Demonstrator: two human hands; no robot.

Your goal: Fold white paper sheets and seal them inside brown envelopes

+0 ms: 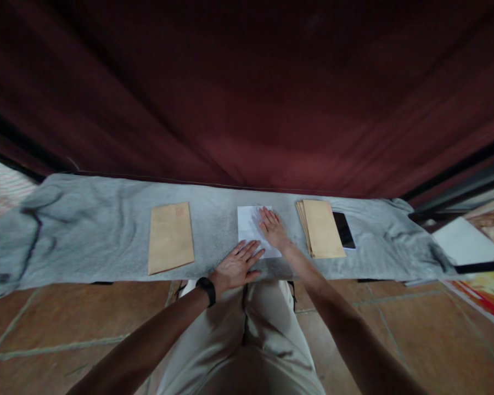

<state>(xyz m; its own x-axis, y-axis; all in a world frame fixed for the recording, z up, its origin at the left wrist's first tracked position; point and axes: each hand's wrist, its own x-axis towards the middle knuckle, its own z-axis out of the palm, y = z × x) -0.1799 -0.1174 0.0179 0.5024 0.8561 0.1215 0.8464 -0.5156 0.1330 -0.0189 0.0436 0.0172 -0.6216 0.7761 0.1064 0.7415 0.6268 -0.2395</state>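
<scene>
A sheet of white paper (247,222) lies on the grey cloth in front of me, partly covered by both hands. My left hand (236,267) rests open at the paper's near left corner, fingers spread, with a dark watch on the wrist. Flat on the paper's right side is my right hand (274,229), its fingers stretched out. Off to the left lies a brown envelope (170,237) with a faint stamp box at its top. On the right, several brown envelopes (323,227) are stacked, slightly fanned.
A dark-screened phone (344,230) pokes out from beside the envelope stack. Grey cloth (107,219) covers the narrow table. Behind it hangs a dark red curtain (247,120). At the far right are a white board-like sheet (463,241) and a colourful print (483,291).
</scene>
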